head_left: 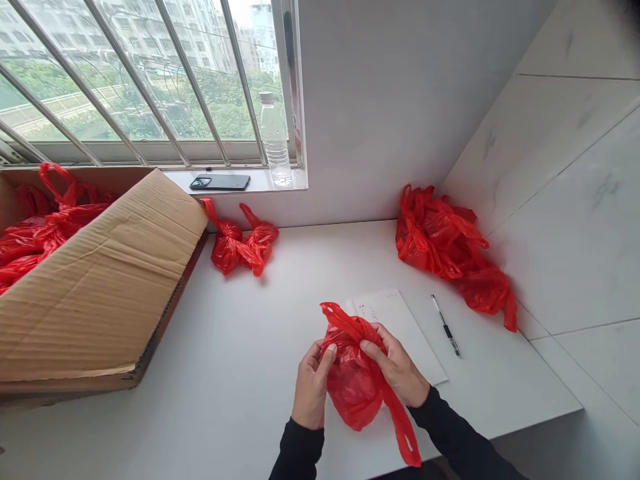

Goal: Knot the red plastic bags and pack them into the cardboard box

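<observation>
We hold a red plastic bag (353, 397) over the white table (240, 353), partly hiding the paper (417, 340). It looks thin and shiny, slightly see-through, rounded below, creased and gathered above. One handle (343, 318) sticks up leftward; another handle (399, 417) dangles at the lower right. Our left hand (311, 383) pinches its left side; our right hand (400, 368) grips the gathered plastic opposite.

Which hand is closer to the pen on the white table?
The right hand. It holds the right side of the red bag, to the left of the pen; the left hand is farther off, on the bag's left side.
</observation>
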The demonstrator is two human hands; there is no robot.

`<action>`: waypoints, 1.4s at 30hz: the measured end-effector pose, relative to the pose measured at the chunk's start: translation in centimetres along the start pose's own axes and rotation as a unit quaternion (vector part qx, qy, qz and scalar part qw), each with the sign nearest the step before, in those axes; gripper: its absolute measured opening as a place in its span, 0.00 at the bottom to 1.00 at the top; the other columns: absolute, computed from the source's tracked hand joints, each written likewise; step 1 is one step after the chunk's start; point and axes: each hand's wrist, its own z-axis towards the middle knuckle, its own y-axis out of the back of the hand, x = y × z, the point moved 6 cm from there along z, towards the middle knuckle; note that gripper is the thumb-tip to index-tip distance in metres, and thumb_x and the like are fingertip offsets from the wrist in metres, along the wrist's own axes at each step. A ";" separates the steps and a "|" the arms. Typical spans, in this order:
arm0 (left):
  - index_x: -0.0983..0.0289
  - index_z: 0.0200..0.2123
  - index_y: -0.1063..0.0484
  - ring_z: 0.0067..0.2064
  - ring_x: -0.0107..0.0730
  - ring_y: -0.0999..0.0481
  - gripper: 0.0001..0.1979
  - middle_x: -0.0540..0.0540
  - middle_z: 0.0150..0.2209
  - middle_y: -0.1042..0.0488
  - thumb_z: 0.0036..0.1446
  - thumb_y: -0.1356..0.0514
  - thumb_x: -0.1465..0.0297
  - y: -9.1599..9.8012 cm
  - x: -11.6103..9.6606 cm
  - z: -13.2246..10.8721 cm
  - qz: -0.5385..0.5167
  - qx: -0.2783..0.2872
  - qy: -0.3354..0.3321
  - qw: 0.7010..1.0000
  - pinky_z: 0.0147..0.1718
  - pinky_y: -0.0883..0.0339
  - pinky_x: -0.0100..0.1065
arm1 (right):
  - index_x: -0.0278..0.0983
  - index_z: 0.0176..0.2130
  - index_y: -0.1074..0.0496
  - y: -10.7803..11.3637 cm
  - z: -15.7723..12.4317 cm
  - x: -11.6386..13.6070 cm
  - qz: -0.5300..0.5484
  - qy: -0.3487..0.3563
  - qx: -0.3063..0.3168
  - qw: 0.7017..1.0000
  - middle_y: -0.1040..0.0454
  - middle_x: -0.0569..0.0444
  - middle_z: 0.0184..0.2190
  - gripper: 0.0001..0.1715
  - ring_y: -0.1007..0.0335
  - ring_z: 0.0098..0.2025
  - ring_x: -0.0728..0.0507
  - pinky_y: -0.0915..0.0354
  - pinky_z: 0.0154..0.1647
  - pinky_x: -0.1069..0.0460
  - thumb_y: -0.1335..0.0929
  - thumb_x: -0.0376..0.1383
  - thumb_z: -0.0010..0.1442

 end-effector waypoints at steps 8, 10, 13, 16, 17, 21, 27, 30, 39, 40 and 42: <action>0.64 0.48 0.27 0.43 0.43 0.22 0.22 0.61 0.44 0.21 0.52 0.32 0.61 -1.1 -0.1 -0.5 -0.009 0.026 0.017 0.999 0.42 0.29 0.38 | 0.37 0.42 0.28 1.2 1.1 0.2 -0.005 0.002 -0.046 0.999 0.23 0.50 0.38 0.19 0.27 0.38 0.42 0.31 0.41 0.48 0.30 0.49 0.60; 0.64 0.51 0.27 0.42 0.45 0.22 0.26 0.62 0.45 0.22 0.49 0.31 0.61 -1.2 0.3 -0.6 -0.016 0.036 0.027 0.999 0.40 0.29 0.38 | 0.38 0.40 0.28 1.7 1.0 0.0 0.002 0.003 -0.063 0.998 0.24 0.51 0.35 0.18 0.28 0.36 0.42 0.32 0.40 0.48 0.31 0.50 0.61; 0.64 0.49 0.26 0.44 0.46 0.22 0.25 0.63 0.46 0.22 0.49 0.31 0.61 -1.4 0.6 -0.6 -0.006 0.051 0.029 0.998 0.41 0.29 0.38 | 0.38 0.39 0.29 2.0 0.8 -0.1 0.019 0.005 -0.071 0.997 0.26 0.53 0.34 0.17 0.30 0.35 0.43 0.32 0.40 0.49 0.31 0.49 0.62; 0.64 0.49 0.25 0.45 0.46 0.23 0.22 0.62 0.45 0.23 0.55 0.36 0.57 -1.6 0.8 -0.4 0.000 0.064 0.041 0.997 0.41 0.30 0.37 | 0.39 0.39 0.29 1.7 0.6 0.2 0.035 0.013 -0.049 0.998 0.26 0.54 0.34 0.13 0.30 0.36 0.44 0.33 0.41 0.50 0.31 0.46 0.62; 0.64 0.49 0.24 0.45 0.46 0.24 0.22 0.61 0.44 0.22 0.57 0.38 0.56 -1.6 0.9 -0.3 0.006 0.072 0.048 0.996 0.40 0.30 0.37 | 0.39 0.39 0.29 1.4 0.6 0.3 0.040 0.012 -0.032 0.999 0.26 0.55 0.34 0.12 0.30 0.35 0.45 0.33 0.41 0.50 0.31 0.45 0.62; 0.66 0.47 0.24 0.43 0.43 0.24 0.21 0.60 0.40 0.22 0.58 0.39 0.57 -1.7 0.9 0.1 0.042 0.090 0.039 0.994 0.41 0.31 0.37 | 0.40 0.43 0.29 0.7 0.4 0.5 0.041 -0.008 0.012 0.999 0.25 0.54 0.38 0.13 0.28 0.37 0.44 0.32 0.43 0.49 0.30 0.44 0.61; 0.64 0.44 0.26 0.42 0.41 0.24 0.18 0.60 0.44 0.23 0.55 0.35 0.59 -1.5 0.6 0.1 0.030 0.064 0.024 0.997 0.40 0.31 0.35 | 0.40 0.47 0.31 0.6 0.4 0.0 0.035 -0.042 0.031 0.998 0.24 0.53 0.40 0.21 0.26 0.38 0.43 0.31 0.44 0.46 0.28 0.47 0.58; 0.64 0.43 0.26 0.42 0.41 0.24 0.18 0.60 0.43 0.22 0.55 0.36 0.59 -1.5 0.4 0.1 0.008 0.039 0.025 0.999 0.40 0.31 0.35 | 0.39 0.44 0.28 0.4 0.4 -0.1 0.030 -0.034 0.039 0.998 0.24 0.52 0.39 0.18 0.26 0.39 0.43 0.31 0.45 0.47 0.29 0.48 0.59; 0.66 0.48 0.24 0.42 0.44 0.23 0.23 0.62 0.43 0.21 0.52 0.32 0.60 -1.4 1.4 0.4 0.007 0.066 0.056 0.996 0.40 0.31 0.37 | 0.39 0.38 0.29 1.0 0.5 0.0 0.021 -0.015 -0.016 1.000 0.27 0.56 0.32 0.16 0.31 0.33 0.45 0.32 0.40 0.49 0.31 0.49 0.62; 0.66 0.48 0.24 0.41 0.44 0.23 0.23 0.62 0.43 0.21 0.52 0.32 0.60 -1.4 1.5 0.5 0.013 0.069 0.054 0.996 0.41 0.31 0.37 | 0.39 0.39 0.29 1.0 0.4 0.1 0.024 -0.016 -0.009 1.000 0.27 0.56 0.33 0.15 0.31 0.33 0.45 0.32 0.40 0.49 0.31 0.48 0.62; 0.65 0.49 0.23 0.42 0.44 0.22 0.22 0.61 0.43 0.21 0.52 0.32 0.61 -1.3 1.4 0.5 0.017 0.068 0.049 0.996 0.42 0.31 0.38 | 0.39 0.42 0.28 0.8 0.4 0.3 0.022 -0.025 0.011 0.999 0.26 0.55 0.35 0.16 0.29 0.36 0.45 0.32 0.41 0.50 0.30 0.48 0.61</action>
